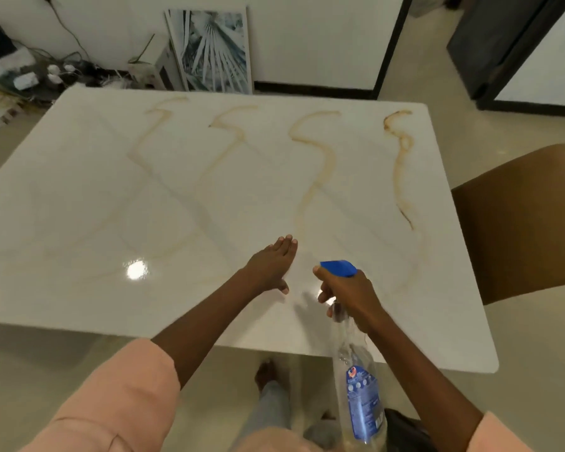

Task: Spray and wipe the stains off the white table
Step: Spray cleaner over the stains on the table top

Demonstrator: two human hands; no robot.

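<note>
Nearest: your bare foot point(265, 373) on the pale tiled floor point(79, 363), just under the near table edge; pink sleeves on both arms.
Right hand: your right hand point(349, 296) is wrapped tight around the neck of the spray bottle point(361, 396), fingers curled at the trigger.
Bottle position: over the near right part of the table, held off the surface, its lower body hanging past the near edge.
Bottle axis: long axis runs toward you and down; the blue nozzle point(338, 268) points away from you, toward the far side.
Left hand: your left hand point(271, 265) lies flat, fingers spread out straight, palm on the tabletop, holding nothing, just left of the nozzle.
Surface: white table point(79, 197), glossy, one bright lamp glare near your left arm.
Stains: four brown wavy stains point(402, 171) run near to far; the rightmost is darkest, the left ones faint.
Right side: brown chair point(522, 223) beside the table.
Far room: framed palm print point(212, 50) leaning on the white wall; tangle of cables and plugs point(46, 73) on the floor at far left.
</note>
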